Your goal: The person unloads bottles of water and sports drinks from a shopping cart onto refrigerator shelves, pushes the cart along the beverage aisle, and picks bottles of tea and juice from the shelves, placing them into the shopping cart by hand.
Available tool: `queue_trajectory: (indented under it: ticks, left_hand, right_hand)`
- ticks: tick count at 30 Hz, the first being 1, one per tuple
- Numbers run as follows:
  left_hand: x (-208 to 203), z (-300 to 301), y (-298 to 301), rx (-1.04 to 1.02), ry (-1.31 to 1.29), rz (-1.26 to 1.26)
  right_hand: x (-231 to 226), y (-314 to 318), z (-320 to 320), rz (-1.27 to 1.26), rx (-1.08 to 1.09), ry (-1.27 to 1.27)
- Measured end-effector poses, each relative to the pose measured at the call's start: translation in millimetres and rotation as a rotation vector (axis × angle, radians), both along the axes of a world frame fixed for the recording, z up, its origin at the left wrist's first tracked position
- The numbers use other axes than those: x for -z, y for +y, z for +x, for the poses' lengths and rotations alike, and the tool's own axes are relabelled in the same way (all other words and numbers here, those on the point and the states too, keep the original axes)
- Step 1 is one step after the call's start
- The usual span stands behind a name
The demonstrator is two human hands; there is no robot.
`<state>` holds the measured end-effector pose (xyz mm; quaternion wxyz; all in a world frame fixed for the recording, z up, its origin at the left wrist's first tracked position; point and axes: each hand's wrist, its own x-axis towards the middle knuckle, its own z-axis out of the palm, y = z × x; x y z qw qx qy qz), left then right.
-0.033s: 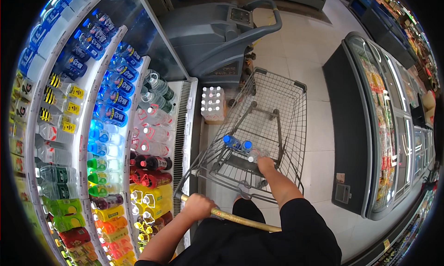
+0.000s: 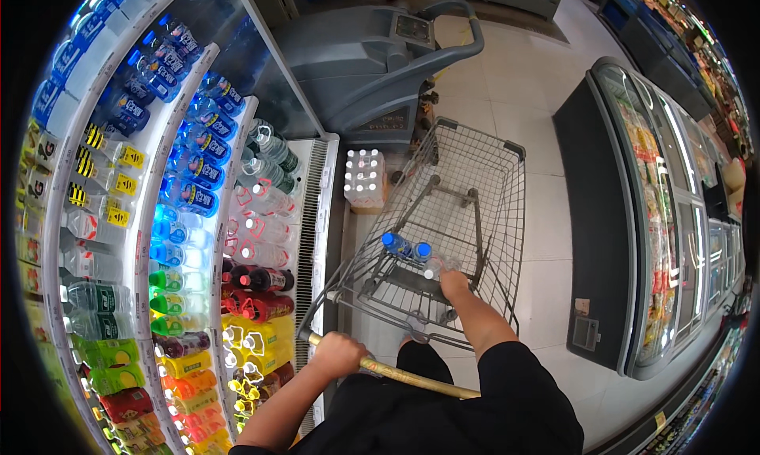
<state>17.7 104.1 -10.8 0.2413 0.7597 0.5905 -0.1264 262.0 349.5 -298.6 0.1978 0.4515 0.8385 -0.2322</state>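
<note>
My left hand (image 2: 340,355) is closed around the yellowish handle bar (image 2: 419,382) of a wire shopping cart (image 2: 518,210), near its left end. My right arm reaches down into the cart. There my right hand (image 2: 454,284) is closed on a clear plastic bottle (image 2: 435,267) with a white cap; its fingers are partly hidden. Just left of that bottle are two bottles with blue caps: one blue bottle (image 2: 398,245) and, closer to my hand, another blue-capped bottle (image 2: 422,252). All of them are at the near end of the cart.
Open shelves of drink bottles (image 2: 198,198) line my left. Beyond the cart's far left side sits a pack of white-capped bottles (image 2: 365,178), with a large grey floor-cleaning machine (image 2: 356,67) behind it. A dark glass-topped freezer (image 2: 602,218) flanks the right. Pale floor tiles (image 2: 507,99) run between.
</note>
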Motion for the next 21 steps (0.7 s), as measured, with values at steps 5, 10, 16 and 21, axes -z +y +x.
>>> queue_trajectory:
  ticks: [5, 10, 16, 21]
  left_hand:
    - [0, -4, 6, -0.03, 0.018, -0.057]
    - [-9, 5, 16, -0.023, 0.003, -0.037]
    - [-2, 4, 13, -0.052, -0.012, -0.037]
    - [-3, 10, 21, -0.042, 0.04, -0.003]
  right_hand:
    - [-3, 12, -5, 0.046, 0.187, 0.056]
    - [-1, 30, 33, 0.053, 0.429, 0.069]
    - [-53, 29, 53, 0.18, 0.549, 0.276]
    - [-146, 29, 61, 0.402, 0.467, 0.352]
